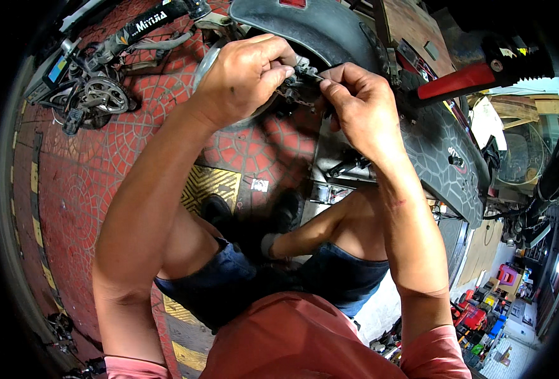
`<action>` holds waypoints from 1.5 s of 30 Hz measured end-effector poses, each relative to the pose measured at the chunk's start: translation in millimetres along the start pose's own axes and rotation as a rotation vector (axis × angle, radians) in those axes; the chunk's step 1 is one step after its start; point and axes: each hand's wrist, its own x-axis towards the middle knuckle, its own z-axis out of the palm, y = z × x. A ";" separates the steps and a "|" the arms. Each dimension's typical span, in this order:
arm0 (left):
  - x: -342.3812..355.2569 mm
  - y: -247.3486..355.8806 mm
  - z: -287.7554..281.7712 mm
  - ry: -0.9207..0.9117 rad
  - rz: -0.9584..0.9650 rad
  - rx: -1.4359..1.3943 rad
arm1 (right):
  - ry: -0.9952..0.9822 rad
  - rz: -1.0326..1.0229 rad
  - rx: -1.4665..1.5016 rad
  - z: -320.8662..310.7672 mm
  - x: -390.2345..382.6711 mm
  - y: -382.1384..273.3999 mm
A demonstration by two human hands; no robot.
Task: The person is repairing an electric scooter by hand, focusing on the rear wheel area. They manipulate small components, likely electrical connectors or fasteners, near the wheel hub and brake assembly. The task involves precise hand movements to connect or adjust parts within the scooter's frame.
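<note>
Both hands meet at a small metal mechanism (305,68) beneath a dark grey fender (330,28) that has a red reflector. My left hand (244,76) is closed, thumb and forefinger pinching the mechanism's left side. From the right, my right hand (364,110) pinches at its other side, fingertips together; whatever thin piece lies between them is too small to make out. A rusty, chain-like strand (299,100) hangs just below the fingers. Behind my left hand shows part of a pale grey round rim (207,66), mostly hidden by the hand.
Close by on the right stands a black deck (440,142) with a cracked-stone pattern, with a red lever (456,84) above it. Bicycle parts with a crankset (106,96) lie at the upper left on red paving (128,151). Tools (478,316) crowd the lower right.
</note>
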 end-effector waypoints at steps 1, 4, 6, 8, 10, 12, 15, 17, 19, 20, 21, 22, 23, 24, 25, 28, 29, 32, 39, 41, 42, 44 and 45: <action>0.6 0.0 -0.7 -0.013 -0.018 -0.017 | 0.004 0.014 0.009 -0.1 1.2 0.4; 0.7 -1.7 0.4 -0.013 -0.053 -0.037 | 0.008 0.039 0.017 0.5 1.0 -5.3; 1.3 -0.1 0.5 -0.040 -0.104 -0.022 | 0.029 0.044 0.007 0.5 0.5 -5.4; 0.0 0.6 2.6 -0.021 -0.108 -0.014 | 0.042 0.041 0.002 1.7 0.0 -4.9; -3.4 -1.1 8.3 0.043 -0.064 -0.015 | 0.046 0.029 0.003 3.9 -0.5 -4.4; -4.0 -1.5 9.9 0.057 -0.064 -0.001 | 0.042 0.035 -0.009 4.6 -0.6 -5.9; -2.0 -1.9 11.4 0.070 -0.056 0.012 | 0.046 0.002 -0.027 5.0 -0.5 -5.5; -0.9 -3.1 11.6 0.072 -0.043 0.015 | 0.056 -0.035 -0.043 5.9 -0.2 -3.3; -0.2 -5.0 11.6 0.068 -0.024 0.014 | 0.072 -0.070 -0.064 7.5 0.1 -0.8; 0.7 -5.6 11.8 0.070 -0.020 0.018 | 0.074 -0.091 -0.088 7.9 0.6 -0.8; 1.6 -6.0 12.6 0.072 -0.017 0.022 | 0.076 -0.112 -0.113 8.1 1.3 -1.0; 2.2 -6.7 13.0 0.074 -0.014 0.026 | 0.078 -0.132 -0.137 8.4 1.7 -1.0; 2.4 -7.6 13.4 0.076 -0.009 0.023 | 0.078 -0.142 -0.161 8.2 1.4 -0.3; 2.5 -8.6 13.5 0.077 -0.004 0.020 | 0.078 -0.153 -0.184 8.0 1.0 0.7; 2.7 -9.5 13.6 0.079 0.001 0.018 | 0.077 -0.163 -0.207 7.9 0.7 0.8; 3.2 -10.5 13.1 0.097 0.035 0.005 | 0.136 -0.168 -0.177 12.8 2.1 -2.3; 2.9 -10.9 13.2 0.099 0.029 -0.007 | 0.138 -0.136 -0.152 13.6 2.3 -2.3; 1.5 -10.7 15.0 0.100 -0.004 -0.030 | 0.164 -0.129 -0.176 13.3 2.4 -2.3; -2.0 -14.4 15.9 0.087 -0.047 -0.098 | 0.252 -0.538 -0.625 6.8 4.7 5.7; -2.0 -14.0 14.8 0.077 -0.051 -0.109 | 0.264 -0.558 -0.648 7.8 4.5 6.9; -1.8 -13.9 14.4 0.079 -0.046 -0.108 | 0.280 -0.567 -0.641 8.8 4.7 7.6; -1.9 -13.0 13.9 0.075 -0.053 -0.114 | 0.312 -0.581 -0.625 12.6 4.3 10.0; -2.1 -12.3 13.9 0.070 -0.065 -0.120 | 0.313 -0.570 -0.591 14.4 4.1 11.0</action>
